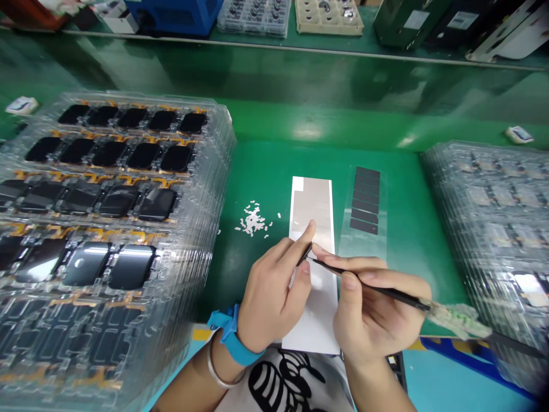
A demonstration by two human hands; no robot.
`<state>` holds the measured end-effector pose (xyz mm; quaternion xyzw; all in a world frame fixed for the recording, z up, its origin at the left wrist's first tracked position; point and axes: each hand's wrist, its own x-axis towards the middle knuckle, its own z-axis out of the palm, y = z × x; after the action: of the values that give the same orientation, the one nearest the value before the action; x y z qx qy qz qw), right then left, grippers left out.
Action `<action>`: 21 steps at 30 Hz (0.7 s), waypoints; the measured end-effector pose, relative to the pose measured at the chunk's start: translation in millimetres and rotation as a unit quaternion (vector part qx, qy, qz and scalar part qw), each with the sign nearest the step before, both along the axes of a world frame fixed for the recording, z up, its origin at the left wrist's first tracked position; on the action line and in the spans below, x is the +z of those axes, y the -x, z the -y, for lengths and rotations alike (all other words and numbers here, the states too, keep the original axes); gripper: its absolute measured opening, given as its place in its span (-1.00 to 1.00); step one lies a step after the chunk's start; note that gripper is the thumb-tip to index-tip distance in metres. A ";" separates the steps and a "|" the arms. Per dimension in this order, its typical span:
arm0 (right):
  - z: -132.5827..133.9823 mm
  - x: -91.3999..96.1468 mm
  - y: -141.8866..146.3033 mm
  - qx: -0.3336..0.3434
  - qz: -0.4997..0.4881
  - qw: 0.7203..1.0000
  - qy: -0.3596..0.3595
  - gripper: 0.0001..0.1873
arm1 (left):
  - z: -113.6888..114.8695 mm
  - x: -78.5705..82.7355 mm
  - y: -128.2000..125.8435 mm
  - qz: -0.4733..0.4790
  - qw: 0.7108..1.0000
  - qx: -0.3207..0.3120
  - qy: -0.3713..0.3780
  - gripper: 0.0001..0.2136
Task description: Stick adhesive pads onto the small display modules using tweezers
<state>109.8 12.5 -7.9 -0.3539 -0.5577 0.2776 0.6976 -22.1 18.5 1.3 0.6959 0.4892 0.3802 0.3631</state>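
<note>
My left hand (274, 292), with a blue wrist strap (240, 337), pinches a small dark flat part (304, 253) between thumb and fingers. Most of that part is hidden by the fingers, so its kind is unclear. My right hand (381, 309) grips a pair of black tweezers (397, 294), whose tips meet or nearly meet the dark part. Beneath both hands lies a long white and beige sheet (313, 200). Small white slips (253, 220) are heaped left of it. On its right is a clear film (364, 246) bearing black rectangular pieces (366, 191).
At left rises a tall stack of clear trays (217, 123) holding black display modules (132, 266). Another clear tray stack (450, 157) stands at right. A shelf (257, 44) across the back carries a blue box (175, 17) and parts trays (328, 26).
</note>
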 end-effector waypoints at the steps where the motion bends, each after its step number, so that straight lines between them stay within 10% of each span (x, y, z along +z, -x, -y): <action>1: 0.1 0.1 -0.1 0.002 0.000 1.000 0.000 -0.56 | 0.1 0.0 -0.1 0.000 1.000 0.001 0.001 -0.51; 21: -0.7 1.5 0.0 0.004 -0.047 0.999 0.004 -0.65 | -0.5 -0.5 -1.2 -0.032 0.999 0.010 -0.039 -0.57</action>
<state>109.8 13.2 -6.4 -0.3407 -0.5247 0.2989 0.7206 -20.9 19.0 0.8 0.7164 0.4923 0.3802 0.3160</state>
